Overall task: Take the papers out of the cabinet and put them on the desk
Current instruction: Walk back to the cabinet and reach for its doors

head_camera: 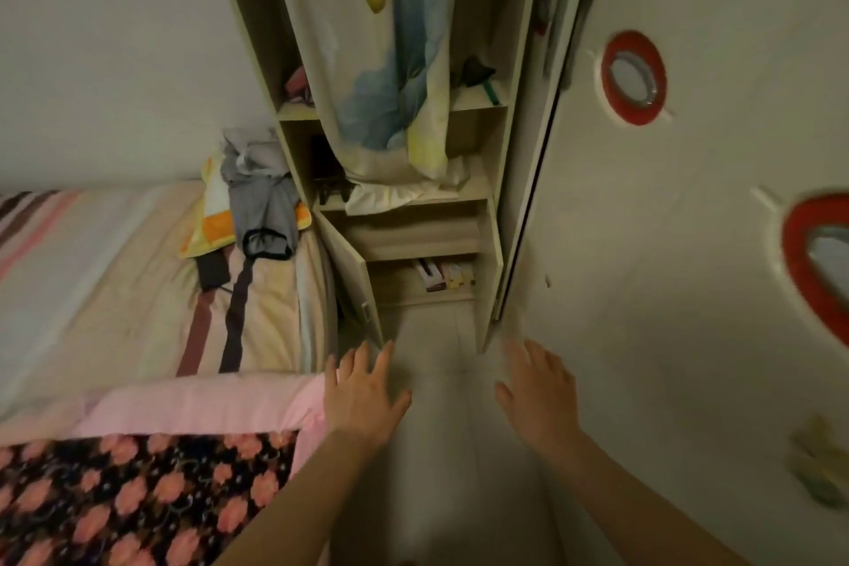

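Note:
A tall pale wooden cabinet stands ahead between the bed and a wall. Its lower door hangs open to the left. On the bottom shelf lie flat papers or booklets, white, dark and yellow. My left hand and my right hand are stretched forward over the floor, fingers spread, both holding nothing, well short of the cabinet. No desk is in view.
A bed with striped sheet, grey clothes and a pink floral quilt fills the left. A patterned curtain hangs over the upper shelves. A white panel with red-rimmed round openings is on the right. A narrow strip of floor leads to the cabinet.

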### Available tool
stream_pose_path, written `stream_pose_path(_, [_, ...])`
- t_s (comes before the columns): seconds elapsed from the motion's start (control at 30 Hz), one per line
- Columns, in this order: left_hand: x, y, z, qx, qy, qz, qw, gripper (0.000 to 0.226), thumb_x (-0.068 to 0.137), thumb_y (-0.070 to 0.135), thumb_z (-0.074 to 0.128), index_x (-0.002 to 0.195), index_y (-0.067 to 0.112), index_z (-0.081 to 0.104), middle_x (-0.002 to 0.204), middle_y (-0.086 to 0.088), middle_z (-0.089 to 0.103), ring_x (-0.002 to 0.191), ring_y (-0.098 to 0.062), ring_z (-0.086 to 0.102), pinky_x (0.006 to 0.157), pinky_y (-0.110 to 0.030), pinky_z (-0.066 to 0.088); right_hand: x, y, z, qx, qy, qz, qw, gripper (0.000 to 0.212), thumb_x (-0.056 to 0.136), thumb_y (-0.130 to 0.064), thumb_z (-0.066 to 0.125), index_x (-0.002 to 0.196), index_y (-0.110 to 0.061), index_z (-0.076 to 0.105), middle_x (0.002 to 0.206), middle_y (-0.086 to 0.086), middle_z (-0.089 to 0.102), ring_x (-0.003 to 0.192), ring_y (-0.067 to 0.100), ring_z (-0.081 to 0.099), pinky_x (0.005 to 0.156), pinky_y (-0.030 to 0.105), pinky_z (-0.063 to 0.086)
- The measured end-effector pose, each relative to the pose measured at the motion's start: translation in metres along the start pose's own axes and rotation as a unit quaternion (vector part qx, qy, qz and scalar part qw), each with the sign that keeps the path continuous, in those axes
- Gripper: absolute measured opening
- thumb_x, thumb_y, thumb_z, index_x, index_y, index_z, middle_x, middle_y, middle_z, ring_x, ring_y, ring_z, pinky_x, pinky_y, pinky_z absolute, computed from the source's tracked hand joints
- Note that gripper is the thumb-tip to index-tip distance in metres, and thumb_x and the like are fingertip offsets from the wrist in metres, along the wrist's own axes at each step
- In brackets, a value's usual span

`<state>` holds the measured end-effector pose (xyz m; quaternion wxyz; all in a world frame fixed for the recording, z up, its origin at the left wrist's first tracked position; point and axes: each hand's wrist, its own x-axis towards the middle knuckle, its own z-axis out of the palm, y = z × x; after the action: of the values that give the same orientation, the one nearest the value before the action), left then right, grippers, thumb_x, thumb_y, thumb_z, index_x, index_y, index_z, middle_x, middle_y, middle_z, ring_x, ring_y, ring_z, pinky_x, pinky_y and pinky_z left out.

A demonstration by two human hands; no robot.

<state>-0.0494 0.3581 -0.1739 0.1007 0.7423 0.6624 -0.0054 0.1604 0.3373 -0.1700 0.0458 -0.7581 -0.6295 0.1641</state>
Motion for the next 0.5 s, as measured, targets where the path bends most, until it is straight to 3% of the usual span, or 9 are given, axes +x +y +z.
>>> stream_pose_path(0.3, [0.180,-0.027,0.006,0.020,-0.050,0.008,0.999,0.073,0.087,0.056,0.038,0.145,0.026,0.007,0.154,-0.007,0.023,0.141,-0.028,0.019,0.118,-0.046,0.006,0.176,-0.015,-0.008,0.001,-0.004,0.056,0.998,0.061,0.089,-0.033,0.051,0.141,-0.020,0.023,0.144,0.012,0.037,0.129,0.036,0.036,0.104,0.048,0.035])
stream_pose_path(0.5, [0.292,-0.031,0.035,0.023,-0.085,-0.047,0.995,0.072,0.088,0.058,0.037,0.145,0.025,0.008,0.152,-0.006,0.027,0.141,-0.027,0.021,0.119,-0.047,0.009,0.301,-0.001,0.012,-0.023,-0.033,0.069,0.997,0.065,0.089,-0.037,0.052,0.144,-0.022,0.020,0.140,0.014,0.042,0.126,0.037,0.041,0.104,0.047,0.035])
